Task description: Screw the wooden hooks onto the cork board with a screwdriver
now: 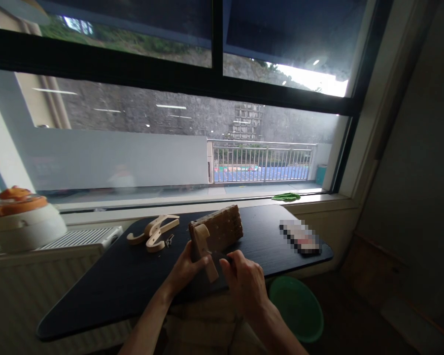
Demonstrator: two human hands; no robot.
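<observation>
A brown wooden box [222, 224] with notched corner joints is tilted above the black table. Flat against its near end lies a pale hook-shaped wooden piece [203, 236]. My left hand [185, 268] is closed around this piece and the box end, thumb pressed on the wood, the other fingers partly hidden. In my right hand [246, 283] is a dark-handled tool, apparently a screwdriver [223, 256], its tip pointing at the wooden piece. More hook-shaped wooden pieces [158, 228] lie on the table to the left, beside several small screws [169, 240].
The black table [107, 291] stands below a window. A blurred-out flat object [301, 236] lies at its right. On the sill rests a green cloth [286, 196]. A white and orange pot [24, 222] sits on the radiator [92, 239]; a green basin [297, 310] is below right.
</observation>
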